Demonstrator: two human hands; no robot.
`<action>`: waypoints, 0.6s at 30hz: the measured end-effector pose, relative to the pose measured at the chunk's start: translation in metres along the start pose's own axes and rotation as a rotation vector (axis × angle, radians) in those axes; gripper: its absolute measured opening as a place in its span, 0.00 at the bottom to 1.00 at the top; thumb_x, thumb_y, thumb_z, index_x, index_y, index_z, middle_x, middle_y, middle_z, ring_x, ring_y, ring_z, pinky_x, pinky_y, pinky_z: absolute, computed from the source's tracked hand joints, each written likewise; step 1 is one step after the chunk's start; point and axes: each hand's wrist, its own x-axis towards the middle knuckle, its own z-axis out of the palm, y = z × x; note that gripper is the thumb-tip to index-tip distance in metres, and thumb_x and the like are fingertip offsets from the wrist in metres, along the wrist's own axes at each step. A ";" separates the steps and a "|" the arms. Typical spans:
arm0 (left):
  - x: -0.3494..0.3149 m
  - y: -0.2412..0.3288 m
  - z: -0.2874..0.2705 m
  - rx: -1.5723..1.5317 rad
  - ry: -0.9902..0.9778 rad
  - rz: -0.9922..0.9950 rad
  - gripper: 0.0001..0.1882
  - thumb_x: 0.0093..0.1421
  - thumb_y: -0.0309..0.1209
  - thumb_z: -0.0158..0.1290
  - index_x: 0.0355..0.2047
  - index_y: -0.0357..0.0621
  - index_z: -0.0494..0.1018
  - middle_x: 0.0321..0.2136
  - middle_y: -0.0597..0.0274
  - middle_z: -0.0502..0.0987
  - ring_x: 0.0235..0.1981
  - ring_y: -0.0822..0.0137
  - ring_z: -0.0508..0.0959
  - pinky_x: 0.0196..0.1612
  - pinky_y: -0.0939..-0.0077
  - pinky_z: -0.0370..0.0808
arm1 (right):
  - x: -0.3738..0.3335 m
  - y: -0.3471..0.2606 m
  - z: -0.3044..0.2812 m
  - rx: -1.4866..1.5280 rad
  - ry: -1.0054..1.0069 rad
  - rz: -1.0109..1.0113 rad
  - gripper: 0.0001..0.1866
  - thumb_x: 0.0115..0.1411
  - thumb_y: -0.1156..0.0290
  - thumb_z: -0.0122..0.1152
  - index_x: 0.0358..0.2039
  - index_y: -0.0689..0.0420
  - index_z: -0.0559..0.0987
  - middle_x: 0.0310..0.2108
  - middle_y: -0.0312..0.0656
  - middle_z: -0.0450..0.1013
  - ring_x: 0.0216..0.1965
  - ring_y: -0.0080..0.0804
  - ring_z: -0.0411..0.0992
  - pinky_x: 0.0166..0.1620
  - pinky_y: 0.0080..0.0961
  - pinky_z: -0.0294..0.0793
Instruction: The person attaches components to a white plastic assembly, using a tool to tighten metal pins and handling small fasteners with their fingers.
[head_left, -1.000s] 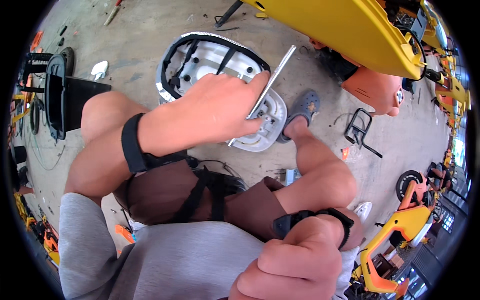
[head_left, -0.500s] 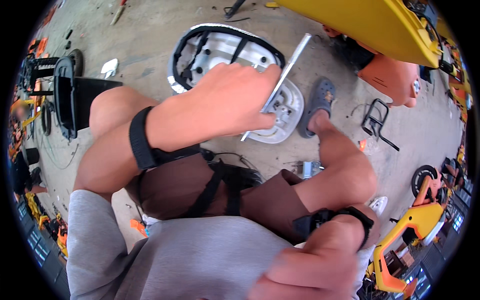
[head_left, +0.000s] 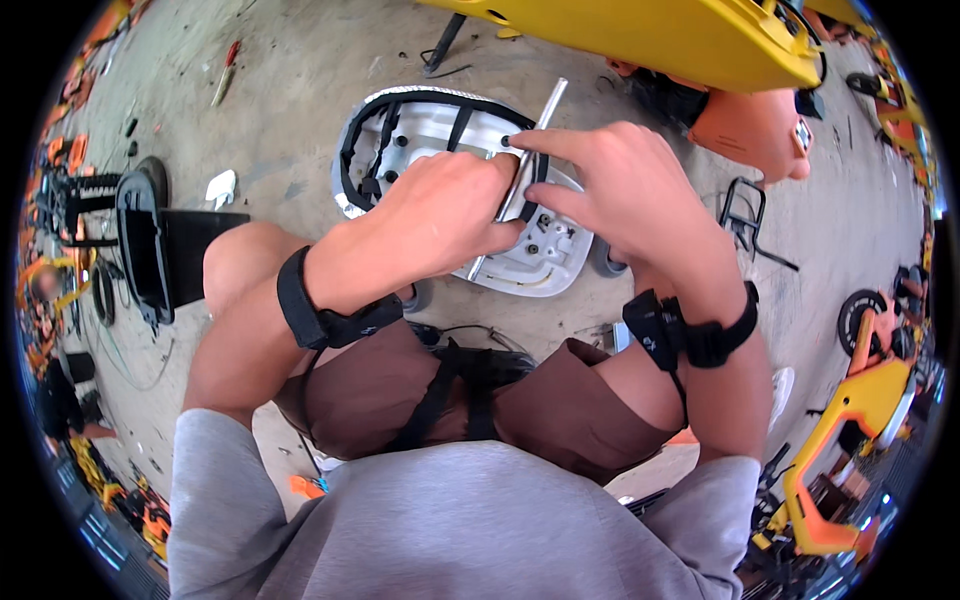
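Observation:
My left hand (head_left: 430, 205) is closed around a slim silver metal rod (head_left: 552, 103), which slants up and to the right out of the fist; its lower end shows below the thumb. Close by on the right is my right hand (head_left: 625, 180), its index finger and thumb stretched apart beside the rod. Whether those fingertips touch the rod I cannot tell. Beneath both hands lies a white moulded shell (head_left: 420, 125) with a black-edged rim, like the underside of a seat. Its nearer part has several small fittings and is partly hidden by my hands.
A yellow body panel (head_left: 660, 35) and an orange part (head_left: 750, 130) stand at the far right. A black bent frame (head_left: 745, 225) lies on the floor, right of my arm. At left are a black bin-like part (head_left: 140, 240) and a white scrap (head_left: 221, 187). Farther off lies a red-handled screwdriver (head_left: 228, 70).
My right hand has risen from low near my body to beside the rod, and its fingers have spread. The left hand keeps its hold on the rod. The view has shifted slightly.

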 end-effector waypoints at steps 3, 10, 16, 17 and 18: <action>0.000 -0.008 0.003 -0.062 0.027 0.027 0.22 0.54 0.39 0.62 0.42 0.34 0.74 0.30 0.44 0.80 0.33 0.44 0.80 0.38 0.54 0.77 | 0.005 0.003 0.001 -0.033 -0.013 0.017 0.19 0.50 0.60 0.72 0.42 0.51 0.87 0.24 0.52 0.78 0.31 0.50 0.79 0.35 0.41 0.77; 0.007 -0.013 -0.004 -0.094 -0.013 0.087 0.22 0.53 0.34 0.61 0.46 0.37 0.74 0.32 0.46 0.80 0.35 0.44 0.80 0.40 0.56 0.75 | 0.008 0.000 0.001 -0.095 -0.016 0.067 0.17 0.50 0.57 0.72 0.38 0.52 0.88 0.22 0.52 0.77 0.29 0.50 0.77 0.35 0.39 0.76; 0.011 -0.021 -0.011 -0.098 -0.027 0.171 0.23 0.53 0.26 0.56 0.52 0.38 0.75 0.35 0.45 0.80 0.38 0.45 0.79 0.42 0.57 0.74 | 0.011 -0.005 0.002 -0.152 0.006 0.098 0.17 0.51 0.54 0.72 0.33 0.53 0.89 0.18 0.51 0.75 0.25 0.49 0.76 0.34 0.38 0.76; 0.010 -0.025 -0.011 -0.068 -0.016 0.233 0.23 0.53 0.24 0.56 0.51 0.38 0.75 0.36 0.46 0.80 0.38 0.45 0.79 0.42 0.57 0.74 | 0.011 -0.008 0.002 -0.171 0.003 0.100 0.17 0.52 0.53 0.72 0.32 0.54 0.89 0.18 0.50 0.75 0.25 0.49 0.76 0.33 0.39 0.76; 0.011 -0.031 -0.012 -0.038 -0.004 0.295 0.23 0.53 0.23 0.55 0.51 0.38 0.76 0.36 0.46 0.80 0.38 0.45 0.79 0.42 0.57 0.74 | 0.011 -0.012 0.001 -0.170 -0.061 0.131 0.18 0.51 0.53 0.72 0.29 0.57 0.87 0.19 0.51 0.76 0.27 0.50 0.77 0.34 0.39 0.77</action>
